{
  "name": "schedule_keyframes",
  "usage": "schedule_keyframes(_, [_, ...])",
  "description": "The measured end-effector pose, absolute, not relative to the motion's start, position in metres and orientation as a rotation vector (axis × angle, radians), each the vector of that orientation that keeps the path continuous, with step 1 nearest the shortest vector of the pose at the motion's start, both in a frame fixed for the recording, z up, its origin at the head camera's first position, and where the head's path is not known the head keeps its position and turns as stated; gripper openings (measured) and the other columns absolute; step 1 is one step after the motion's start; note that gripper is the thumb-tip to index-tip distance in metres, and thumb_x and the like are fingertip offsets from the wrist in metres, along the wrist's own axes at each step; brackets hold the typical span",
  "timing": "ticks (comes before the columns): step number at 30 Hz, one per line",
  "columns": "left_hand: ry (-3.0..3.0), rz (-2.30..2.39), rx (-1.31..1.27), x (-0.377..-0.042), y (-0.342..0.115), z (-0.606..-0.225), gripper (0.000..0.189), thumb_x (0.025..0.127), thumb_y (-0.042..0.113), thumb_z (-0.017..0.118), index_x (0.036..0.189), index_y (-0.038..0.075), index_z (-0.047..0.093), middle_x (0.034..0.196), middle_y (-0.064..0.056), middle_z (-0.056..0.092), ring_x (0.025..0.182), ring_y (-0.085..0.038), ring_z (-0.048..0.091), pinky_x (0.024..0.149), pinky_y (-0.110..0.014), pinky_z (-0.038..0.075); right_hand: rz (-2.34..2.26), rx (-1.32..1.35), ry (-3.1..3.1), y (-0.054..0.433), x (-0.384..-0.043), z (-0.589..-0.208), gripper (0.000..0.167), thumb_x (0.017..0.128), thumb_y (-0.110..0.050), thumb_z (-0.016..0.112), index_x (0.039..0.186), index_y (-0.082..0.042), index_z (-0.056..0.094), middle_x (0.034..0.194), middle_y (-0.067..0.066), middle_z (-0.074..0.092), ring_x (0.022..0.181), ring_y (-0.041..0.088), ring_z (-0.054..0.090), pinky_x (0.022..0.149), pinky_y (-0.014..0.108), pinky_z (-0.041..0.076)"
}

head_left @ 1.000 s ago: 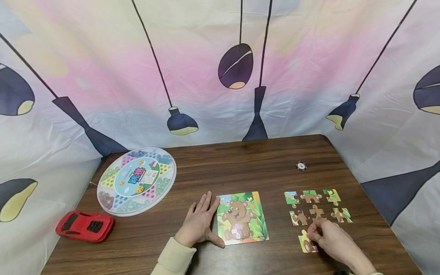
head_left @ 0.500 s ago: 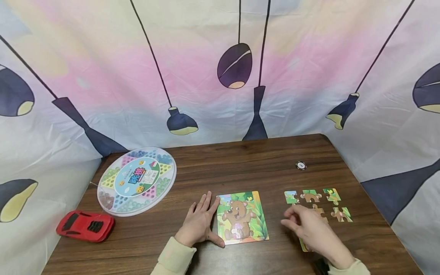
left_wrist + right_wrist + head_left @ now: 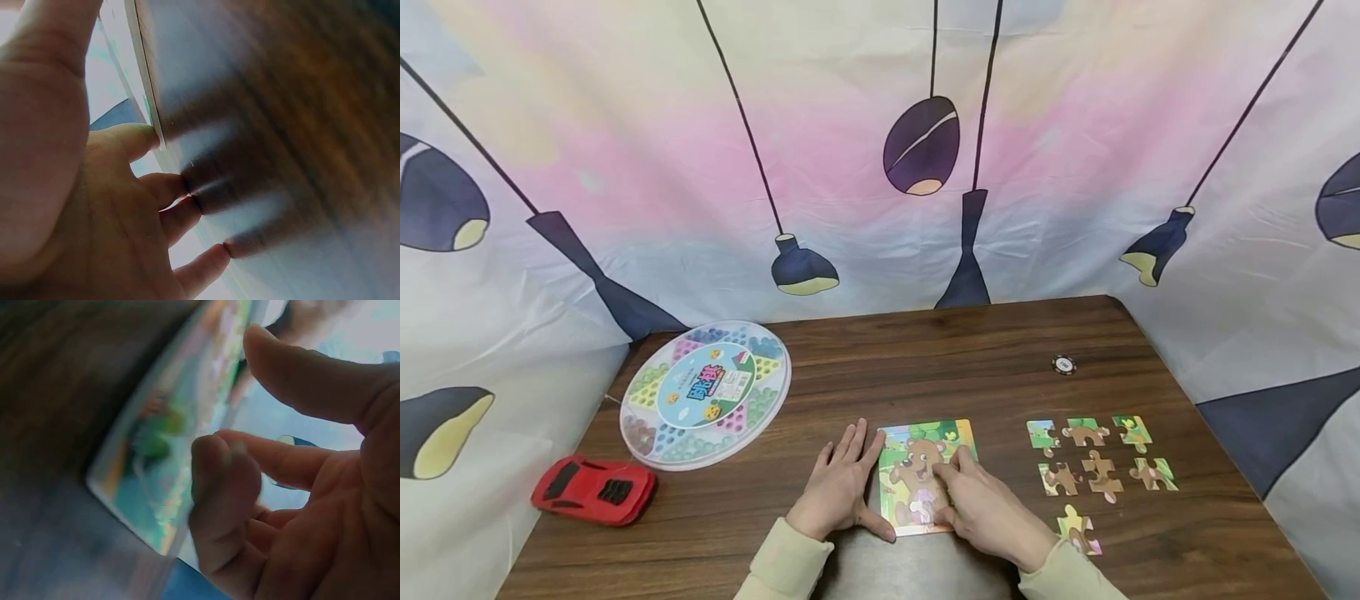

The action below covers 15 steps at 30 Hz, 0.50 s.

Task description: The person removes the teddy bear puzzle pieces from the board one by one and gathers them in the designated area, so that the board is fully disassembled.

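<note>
A square bear jigsaw puzzle (image 3: 913,492) lies on the table, its picture face up. My left hand (image 3: 838,483) rests at its left side with fingers spread, the thumb near its lower left corner. In the left wrist view the fingertips (image 3: 215,253) touch the tabletop. My right hand (image 3: 981,504) is over the puzzle's right part, covering some of it. The right wrist view has its thumb (image 3: 300,375) apart from the bent fingers (image 3: 215,500), with nothing between them. Loose jigsaw pieces (image 3: 1103,475) lie spread to the right in rows, a yellow-green one (image 3: 1077,527) nearest me.
At the back left lies a round Chinese checkers set (image 3: 706,396) with marbles under a clear cover. A red toy car (image 3: 595,492) is in front of it. One black-and-white chip (image 3: 1063,364) lies at the back right. A printed cloth (image 3: 850,167) hangs behind the table (image 3: 880,367).
My right hand has left the loose pieces and moved left onto the puzzle. The pieces it covered show again. The left hand stays beside the puzzle.
</note>
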<state>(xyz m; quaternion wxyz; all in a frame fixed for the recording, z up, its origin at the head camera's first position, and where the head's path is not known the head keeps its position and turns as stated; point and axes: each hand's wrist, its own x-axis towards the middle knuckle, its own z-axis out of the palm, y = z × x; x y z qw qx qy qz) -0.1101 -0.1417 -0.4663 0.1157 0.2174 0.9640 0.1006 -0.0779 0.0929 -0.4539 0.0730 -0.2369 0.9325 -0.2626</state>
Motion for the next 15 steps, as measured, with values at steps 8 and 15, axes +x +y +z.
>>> schedule_keyframes(8, [2.821, 0.282, 0.617, -0.110, -0.141, -0.467, 0.139, 0.044, 0.075, 0.077, 0.156, 0.012, 0.024, 0.159, -0.022, 0.012, 0.145, -0.037, 0.018, 0.108, -0.059, 0.027, -0.829, -0.708, 2.767, 0.092, -0.083, -0.465, 0.047, 0.083, -0.015, 0.077, 0.124, -0.001, 0.060, 0.096, 0.003, 0.039, 0.065, 0.010, 0.041, 0.060, 0.024, 0.041])
schedule_keyframes(15, [2.823, 0.286, 0.614, -0.110, -0.140, -0.467, 0.138, 0.045, 0.075, 0.077, 0.156, 0.012, 0.025, 0.159, -0.022, 0.012, 0.145, -0.037, 0.018, 0.108, -0.059, 0.027, -0.881, -0.705, 2.711, 0.089, -0.084, -0.467, 0.036, 0.083, -0.008, 0.076, 0.116, -0.007, 0.063, 0.094, 0.000, 0.040, 0.064, 0.008, 0.042, 0.059, 0.023, 0.041])
